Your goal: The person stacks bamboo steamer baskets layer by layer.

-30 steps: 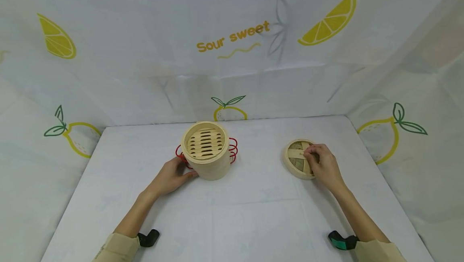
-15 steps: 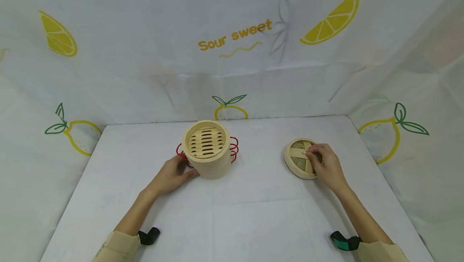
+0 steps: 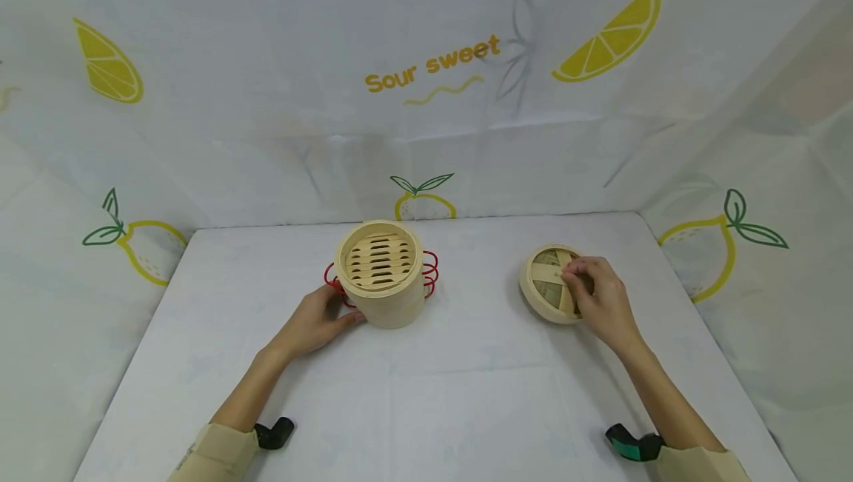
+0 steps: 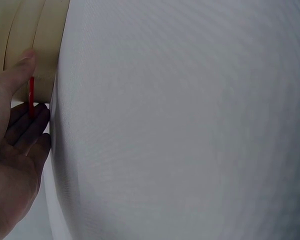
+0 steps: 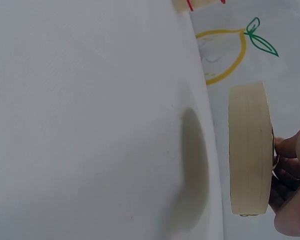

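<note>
A stack of bamboo steamer baskets [image 3: 383, 308] with a slatted top layer and red wire handles [image 3: 430, 275] stands left of centre on the table. My left hand [image 3: 318, 324] is at its left side; the thumb [image 4: 21, 70] lies along the wall. The other fingers of that hand extend loosely beside the red handles, partly hidden in the head view. My right hand [image 3: 600, 300] pinches the middle of the round woven steamer lid [image 3: 548, 273]. In the right wrist view the lid [image 5: 250, 150] is raised, its shadow lying apart on the cloth.
A white cloth [image 3: 466, 393] covers the table. Behind and at both sides hang white sheets [image 3: 300, 112] printed with lemons and lettering. A black wrist device [image 3: 275, 434] is on the left wrist, another black and green one [image 3: 633, 443] on the right.
The lid rises slightly with my right hand, shifting a little toward the back of the table. My left hand and the steamer stack stay in place.
</note>
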A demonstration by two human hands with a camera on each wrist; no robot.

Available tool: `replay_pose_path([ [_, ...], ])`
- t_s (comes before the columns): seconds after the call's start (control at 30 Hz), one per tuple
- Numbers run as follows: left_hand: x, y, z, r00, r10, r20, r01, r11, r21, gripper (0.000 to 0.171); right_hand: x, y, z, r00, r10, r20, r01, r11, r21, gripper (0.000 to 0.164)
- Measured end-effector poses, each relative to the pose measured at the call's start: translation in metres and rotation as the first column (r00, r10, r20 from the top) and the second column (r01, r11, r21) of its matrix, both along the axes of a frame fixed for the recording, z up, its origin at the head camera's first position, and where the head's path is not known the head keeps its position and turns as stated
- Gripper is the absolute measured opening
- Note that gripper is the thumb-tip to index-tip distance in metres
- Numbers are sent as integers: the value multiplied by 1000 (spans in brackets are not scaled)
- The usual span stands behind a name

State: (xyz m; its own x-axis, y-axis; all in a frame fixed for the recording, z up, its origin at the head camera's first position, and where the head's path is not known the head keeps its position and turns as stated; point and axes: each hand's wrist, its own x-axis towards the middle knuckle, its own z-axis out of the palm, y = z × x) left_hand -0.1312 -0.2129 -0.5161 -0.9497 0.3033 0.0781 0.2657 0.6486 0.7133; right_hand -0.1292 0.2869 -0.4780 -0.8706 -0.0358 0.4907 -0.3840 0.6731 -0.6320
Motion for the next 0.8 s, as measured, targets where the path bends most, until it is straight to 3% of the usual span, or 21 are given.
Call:
replay_pose_path([
  [0.33,-1,0,1,1000,-9,-4,9,1000,3,58,3,-10,22,1000,16,-22,-18,997,-81,5],
  [0.8,-1,-1,-1,1000,-7,-13,7,1000,1,55,0,-23,34,997,38,-62,-46,988,-145,4],
])
